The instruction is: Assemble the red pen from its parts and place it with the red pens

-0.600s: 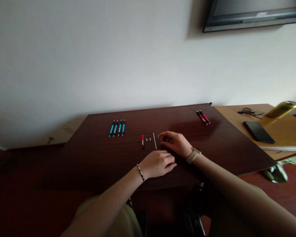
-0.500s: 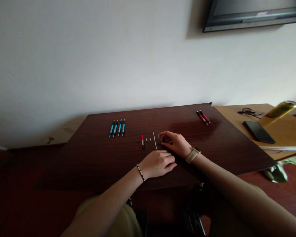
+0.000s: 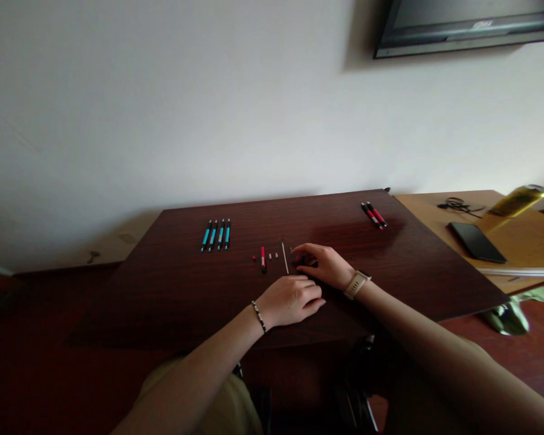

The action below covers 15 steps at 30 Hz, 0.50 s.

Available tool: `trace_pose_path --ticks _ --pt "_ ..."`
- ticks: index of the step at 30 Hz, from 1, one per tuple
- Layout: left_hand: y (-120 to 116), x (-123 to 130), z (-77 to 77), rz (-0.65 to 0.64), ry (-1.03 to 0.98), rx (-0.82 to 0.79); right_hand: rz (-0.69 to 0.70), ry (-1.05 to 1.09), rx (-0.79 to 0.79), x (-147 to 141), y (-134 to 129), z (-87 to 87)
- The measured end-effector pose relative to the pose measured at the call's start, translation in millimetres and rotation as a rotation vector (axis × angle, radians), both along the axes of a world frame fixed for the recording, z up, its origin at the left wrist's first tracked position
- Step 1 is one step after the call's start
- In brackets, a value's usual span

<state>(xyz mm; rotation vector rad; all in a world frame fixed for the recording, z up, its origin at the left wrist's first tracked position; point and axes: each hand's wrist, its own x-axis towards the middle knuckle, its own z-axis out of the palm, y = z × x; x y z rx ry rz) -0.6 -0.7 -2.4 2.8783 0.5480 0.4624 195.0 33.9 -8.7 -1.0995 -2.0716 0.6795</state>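
My right hand [image 3: 325,264] lies low on the dark wooden table [image 3: 176,290], thumb and fingers pinched on a small dark pen part [image 3: 305,260]. Just left of its fingertips lie a thin white refill [image 3: 284,258], two tiny pale bits [image 3: 272,256], a red pen barrel [image 3: 263,258] and a small red cap [image 3: 254,258]. My left hand [image 3: 292,299] rests curled on the table in front of these parts and holds nothing that I can see.
Several blue pens [image 3: 216,234] lie in a row at the back left, two red pens [image 3: 374,215] at the back right. A lighter side table [image 3: 526,241] to the right carries a black phone [image 3: 476,241], a yellow bottle [image 3: 517,200] and a cable [image 3: 457,205].
My right hand has sunk from a raised pinch down onto the table surface. My left hand has stayed where it was.
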Motion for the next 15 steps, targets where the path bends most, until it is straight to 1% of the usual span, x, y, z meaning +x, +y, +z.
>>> trace_pose_path --ticks 4,6,8,10,12,15 --pt "0.0 -0.5 1.8 0.0 0.006 -0.006 -0.007 -0.028 0.085 6.5 -0.7 14.0" --pt "0.2 -0.7 3.0 -0.006 0.007 -0.003 -0.05 0.004 0.123 12.1 0.3 22.3" --pt "0.5 -0.7 3.7 -0.015 0.004 0.0 -0.126 0.055 0.129 18.7 2.9 27.3" --pt "0.6 -0.6 3.7 -0.022 0.001 0.0 -0.208 0.076 0.146 25.2 7.1 26.5" --pt "0.7 -0.4 3.1 -0.024 0.0 -0.001 -0.253 0.051 0.153 30.8 12.5 20.0" --pt "0.9 -0.4 2.4 -0.025 0.0 -0.004 -0.23 -0.001 0.137 35.5 20.2 5.7"
